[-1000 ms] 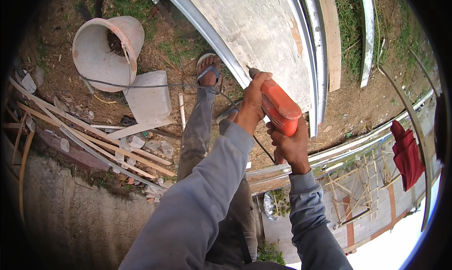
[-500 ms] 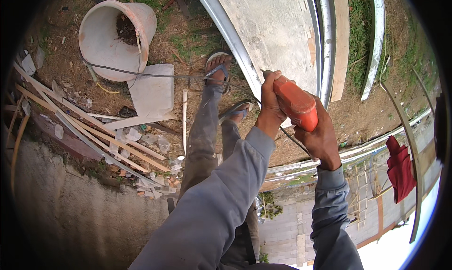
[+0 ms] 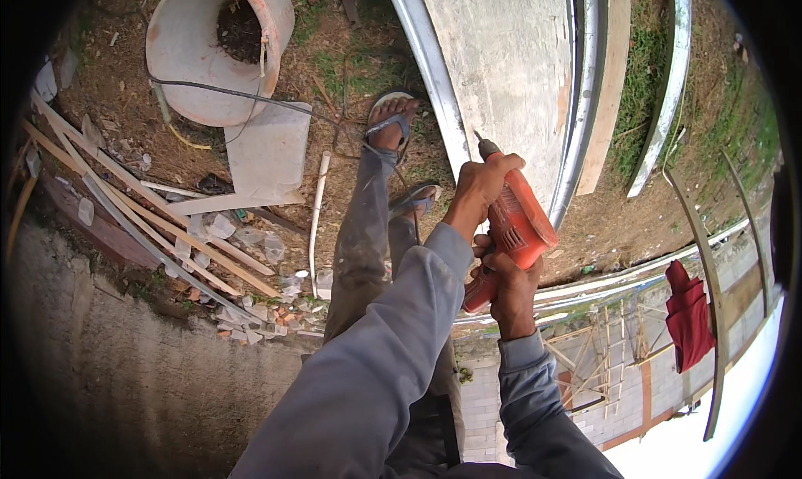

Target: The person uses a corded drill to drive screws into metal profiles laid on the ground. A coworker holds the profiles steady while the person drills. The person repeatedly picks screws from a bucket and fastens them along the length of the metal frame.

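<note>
A: Since every bearing is read from the red power drill (image 3: pixel 526 216), where does that item stand?

B: In front of the person, with the pale board (image 3: pixel 501 28) at twelve o'clock. Bit (image 3: pixel 479 135): directed to eleven, tip seen over the board near the metal rail (image 3: pixel 426 70); contact, cannot tell.

A: Holders?

B: Left hand (image 3: pixel 482 185), ten o'clock: clasped over the front of the casing, behind the chuck (image 3: pixel 489 150). Right hand (image 3: pixel 511 287), six o'clock: gripping the handle (image 3: pixel 479 299), whose butt protrudes at seven. Trigger: hidden.

A: Alterations against half a second ago?

B: Two. The drill is rolled, displaying its vented side and handle instead of mostly its top and back. The chuck, covered then, is exposed.

A: Significance for the work?

B: Judged a change of angle, with two-handed control retained; drilling itself is unconfirmed.

A: Surroundings?

B: White bucket (image 3: pixel 180 49), ten o'clock. Dark red cloth (image 3: pixel 690 320), four o'clock.
</note>
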`<act>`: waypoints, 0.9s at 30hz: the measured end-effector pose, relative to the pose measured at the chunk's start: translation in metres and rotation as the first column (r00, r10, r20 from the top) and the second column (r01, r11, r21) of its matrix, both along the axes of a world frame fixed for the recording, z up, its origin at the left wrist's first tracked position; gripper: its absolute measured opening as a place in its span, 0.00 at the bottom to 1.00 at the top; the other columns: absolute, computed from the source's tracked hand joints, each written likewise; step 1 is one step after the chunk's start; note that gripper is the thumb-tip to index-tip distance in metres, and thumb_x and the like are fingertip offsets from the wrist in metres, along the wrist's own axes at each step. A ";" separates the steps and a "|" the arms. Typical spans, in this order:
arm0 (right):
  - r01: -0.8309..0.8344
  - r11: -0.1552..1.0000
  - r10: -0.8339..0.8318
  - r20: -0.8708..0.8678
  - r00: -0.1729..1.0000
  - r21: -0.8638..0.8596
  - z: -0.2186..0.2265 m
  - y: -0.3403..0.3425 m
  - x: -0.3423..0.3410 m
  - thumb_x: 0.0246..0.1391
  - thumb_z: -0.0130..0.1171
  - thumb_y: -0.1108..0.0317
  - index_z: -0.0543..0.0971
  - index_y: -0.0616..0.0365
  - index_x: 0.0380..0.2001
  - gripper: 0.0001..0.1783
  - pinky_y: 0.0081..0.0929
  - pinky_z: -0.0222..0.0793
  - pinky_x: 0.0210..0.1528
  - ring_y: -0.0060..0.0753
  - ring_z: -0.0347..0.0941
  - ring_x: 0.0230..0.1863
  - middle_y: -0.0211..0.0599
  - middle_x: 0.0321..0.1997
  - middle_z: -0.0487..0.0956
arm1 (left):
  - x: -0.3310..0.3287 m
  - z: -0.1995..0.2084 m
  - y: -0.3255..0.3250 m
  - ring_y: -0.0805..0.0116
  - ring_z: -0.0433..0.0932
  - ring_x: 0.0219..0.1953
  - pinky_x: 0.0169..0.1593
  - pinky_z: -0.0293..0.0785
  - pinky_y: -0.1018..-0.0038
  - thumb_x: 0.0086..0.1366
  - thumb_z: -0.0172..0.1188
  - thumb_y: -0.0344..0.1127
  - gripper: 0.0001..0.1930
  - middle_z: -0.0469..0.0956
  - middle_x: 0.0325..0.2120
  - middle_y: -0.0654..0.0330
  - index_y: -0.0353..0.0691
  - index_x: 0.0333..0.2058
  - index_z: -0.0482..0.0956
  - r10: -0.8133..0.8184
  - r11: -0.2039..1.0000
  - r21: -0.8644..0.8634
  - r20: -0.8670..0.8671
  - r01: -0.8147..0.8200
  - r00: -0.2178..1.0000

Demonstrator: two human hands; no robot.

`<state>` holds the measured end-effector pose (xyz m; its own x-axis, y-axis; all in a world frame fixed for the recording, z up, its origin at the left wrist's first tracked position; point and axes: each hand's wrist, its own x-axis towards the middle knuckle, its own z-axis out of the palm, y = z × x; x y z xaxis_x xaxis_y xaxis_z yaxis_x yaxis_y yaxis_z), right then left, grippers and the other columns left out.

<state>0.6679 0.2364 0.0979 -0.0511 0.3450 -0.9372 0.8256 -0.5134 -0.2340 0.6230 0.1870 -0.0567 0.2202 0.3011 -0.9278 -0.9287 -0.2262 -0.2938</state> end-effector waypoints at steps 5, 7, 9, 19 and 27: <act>0.007 0.997 -0.007 0.002 1.000 0.083 -0.002 -0.020 -0.006 0.43 0.57 0.81 0.72 0.68 0.53 0.28 0.27 0.79 0.28 0.33 0.81 0.34 0.46 0.39 0.83 | -0.008 -0.006 -0.003 0.64 0.79 0.26 0.30 0.75 0.67 0.51 0.72 0.45 0.22 0.80 0.29 0.54 0.30 0.35 0.80 -0.125 0.992 0.017 0.001 0.125 0.992; -0.009 0.998 0.007 0.035 0.999 0.058 0.002 -0.005 -0.009 0.44 0.57 0.81 0.72 0.69 0.53 0.28 0.27 0.79 0.28 0.33 0.81 0.34 0.46 0.39 0.83 | -0.006 0.000 0.005 0.64 0.80 0.26 0.30 0.76 0.67 0.51 0.72 0.44 0.21 0.80 0.30 0.53 0.30 0.35 0.81 -0.090 0.996 -0.006 -0.017 0.090 0.996; -0.031 0.999 0.031 0.025 0.999 0.009 0.003 0.007 -0.012 0.43 0.56 0.81 0.72 0.69 0.53 0.28 0.27 0.79 0.28 0.33 0.81 0.34 0.45 0.39 0.83 | -0.006 0.002 0.011 0.63 0.80 0.26 0.30 0.76 0.66 0.51 0.71 0.43 0.21 0.80 0.30 0.53 0.30 0.35 0.80 -0.069 0.997 -0.031 -0.016 0.069 0.997; -0.052 0.997 0.048 0.055 0.997 0.059 -0.002 0.010 -0.007 0.45 0.61 0.80 0.72 0.66 0.50 0.25 0.27 0.79 0.27 0.33 0.81 0.31 0.43 0.37 0.82 | 0.004 -0.014 0.018 0.62 0.78 0.22 0.27 0.74 0.65 0.47 0.71 0.43 0.21 0.79 0.27 0.52 0.28 0.30 0.80 0.008 1.000 -0.003 -0.035 -0.009 0.999; -0.198 0.978 0.192 0.096 0.977 0.060 -0.015 0.011 -0.017 0.44 0.55 0.82 0.73 0.68 0.53 0.28 0.28 0.78 0.27 0.33 0.81 0.32 0.43 0.37 0.82 | -0.002 -0.020 0.010 0.68 0.76 0.24 0.29 0.73 0.70 0.54 0.69 0.40 0.13 0.77 0.26 0.60 0.39 0.32 0.79 0.090 0.996 0.021 0.039 -0.091 0.995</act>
